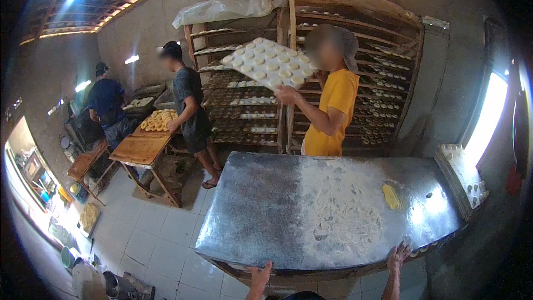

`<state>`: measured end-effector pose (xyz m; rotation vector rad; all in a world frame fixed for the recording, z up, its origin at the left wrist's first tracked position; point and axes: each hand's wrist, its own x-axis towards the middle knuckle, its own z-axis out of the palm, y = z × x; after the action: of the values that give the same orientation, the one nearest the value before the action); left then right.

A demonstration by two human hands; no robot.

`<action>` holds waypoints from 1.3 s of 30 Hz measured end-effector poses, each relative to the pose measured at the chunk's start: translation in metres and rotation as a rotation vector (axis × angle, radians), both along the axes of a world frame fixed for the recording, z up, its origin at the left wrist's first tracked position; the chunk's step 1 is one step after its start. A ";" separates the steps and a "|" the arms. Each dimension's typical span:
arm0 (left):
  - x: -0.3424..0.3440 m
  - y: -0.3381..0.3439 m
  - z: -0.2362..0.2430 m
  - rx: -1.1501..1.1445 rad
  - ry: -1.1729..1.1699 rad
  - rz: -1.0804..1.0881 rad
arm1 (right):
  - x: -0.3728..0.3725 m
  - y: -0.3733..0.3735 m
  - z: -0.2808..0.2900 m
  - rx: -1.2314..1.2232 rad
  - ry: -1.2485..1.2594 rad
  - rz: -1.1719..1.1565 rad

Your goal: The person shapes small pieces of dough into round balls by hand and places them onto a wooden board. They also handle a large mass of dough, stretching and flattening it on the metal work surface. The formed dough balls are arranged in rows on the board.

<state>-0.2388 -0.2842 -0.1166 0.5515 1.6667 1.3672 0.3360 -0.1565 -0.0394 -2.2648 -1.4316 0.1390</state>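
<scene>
— Nearest, the bare left hand (259,275) meets the edge of the shiny grey metal-topped table (252,205); gripping?
— Can't tell! The bare right hand (398,256) rests there too, fingers spread.
— Beyond, white powder (344,211) and a flat yellow lump (391,196) lie on top!
— Farther, a yellow-shirted person (337,97) holds a pale rectangular tray (265,82) of round dough pieces (270,67)!

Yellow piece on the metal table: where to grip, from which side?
Likely across its narrow middle, from above, right hand reaching in from the near edge. The yellow piece looks elongated and lies on the metal table, so its long sides seem the easier ones to pinch. The right hand is the nearer one. Its firmness can't be judged here.
</scene>
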 end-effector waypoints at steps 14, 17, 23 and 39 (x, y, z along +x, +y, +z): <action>0.008 -0.008 0.021 0.065 0.000 0.038 | -0.002 -0.002 0.000 -0.010 -0.002 -0.015; 0.000 -0.007 0.011 0.017 0.071 0.041 | -0.004 0.002 -0.005 0.031 0.007 -0.002; 0.033 -0.004 0.067 0.108 -0.002 0.042 | 0.022 -0.005 -0.005 -0.036 -0.021 -0.075; 0.015 -0.010 0.044 -0.099 0.070 -0.015 | 0.009 -0.001 -0.018 0.059 -0.007 -0.036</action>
<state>-0.2240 -0.2945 -0.0729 0.5586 1.7729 1.2603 0.3446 -0.1578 -0.0571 -2.2441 -1.3792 0.0758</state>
